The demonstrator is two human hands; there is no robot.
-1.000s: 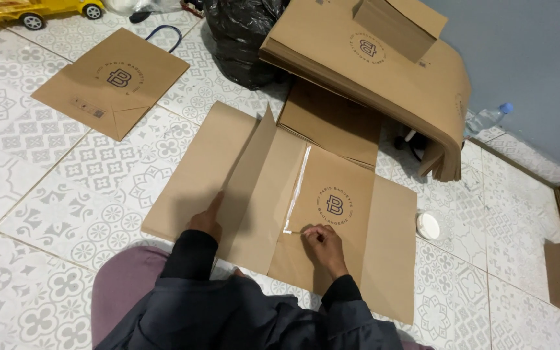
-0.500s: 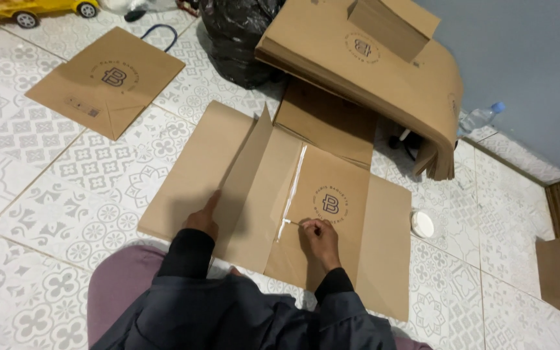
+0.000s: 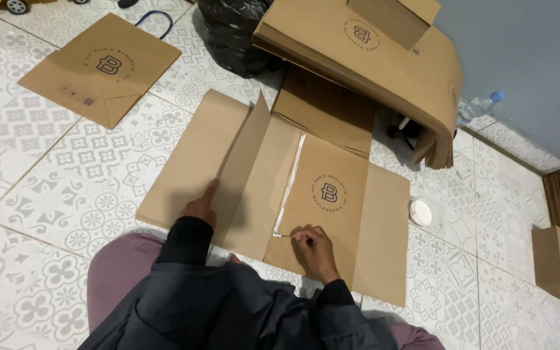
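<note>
white adhesive strip (image 3: 291,183) runs lengthwise away from right hand (image 3: 314,251), whose fingers pinch its near end; left hand (image 3: 200,207) presses cardboard flap (image 3: 244,168) flat-fingered.

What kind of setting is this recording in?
Probably a home or small workshop floor used for making paper bags: patterned floor tiles, a stack of flat brown sheets, a finished bag, and the right hand working a white strip.

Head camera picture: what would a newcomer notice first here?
The large flat brown paper sheet on the tiled floor draws the eye, with a white strip running down its middle. The right hand pinches the strip's lower end, while the left hand presses the raised fold. Behind lies a tall stack of brown paper bags.
</note>
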